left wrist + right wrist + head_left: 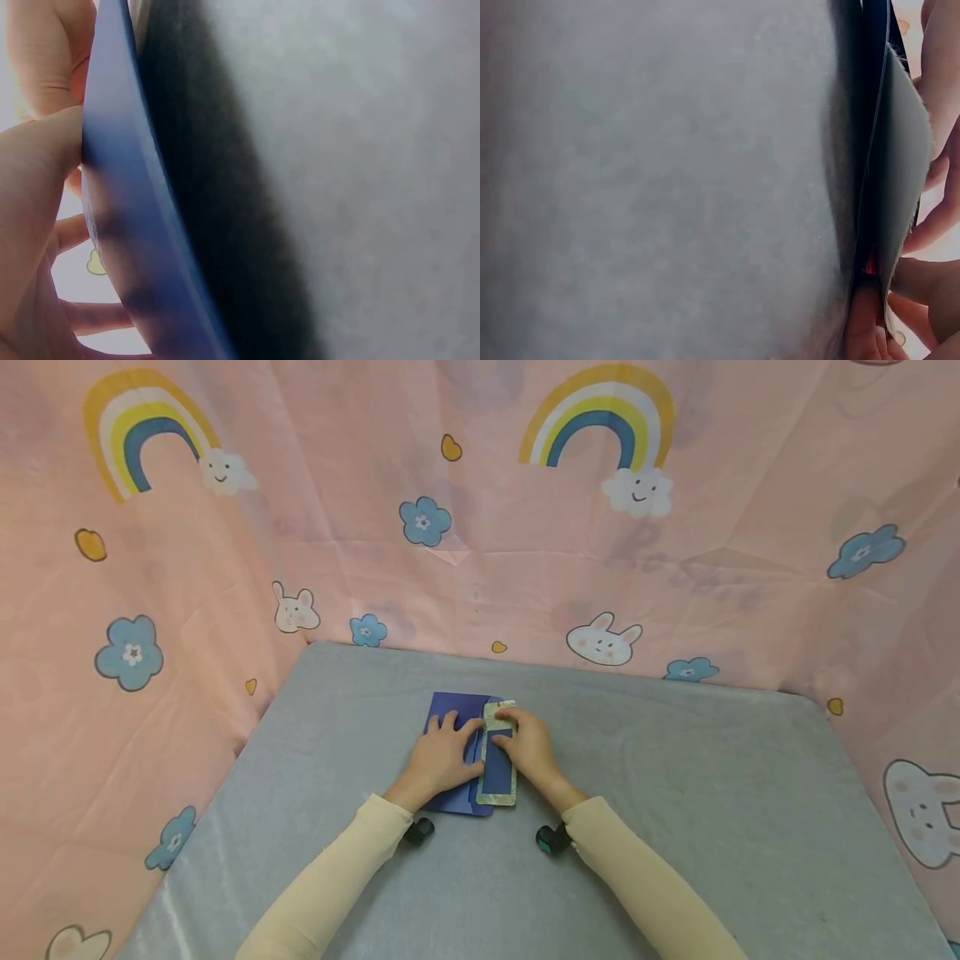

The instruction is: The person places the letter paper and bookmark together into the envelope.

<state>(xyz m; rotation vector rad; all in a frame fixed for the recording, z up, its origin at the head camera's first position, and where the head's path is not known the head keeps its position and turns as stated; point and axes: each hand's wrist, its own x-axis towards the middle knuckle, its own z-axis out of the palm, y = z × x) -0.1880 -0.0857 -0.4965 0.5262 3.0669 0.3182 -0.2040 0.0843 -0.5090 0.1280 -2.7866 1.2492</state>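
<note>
A flat blue folder-like item lies on the table. Along its right side is a narrow card-like strip with a pale patterned border and a dark blue middle. My left hand rests on the blue item with fingers spread and thumb toward the strip. At the strip's right edge, my right hand pinches it. The right wrist view shows the strip's grey underside lifted from the layer beneath, with fingers under it. In the left wrist view the blue item's edge stands slightly above the table.
A grey cloth covers the table. Behind it and at its sides hangs a pink curtain printed with rainbows, flowers and rabbits. Small black wrist cameras sit under the left cuff and the right cuff.
</note>
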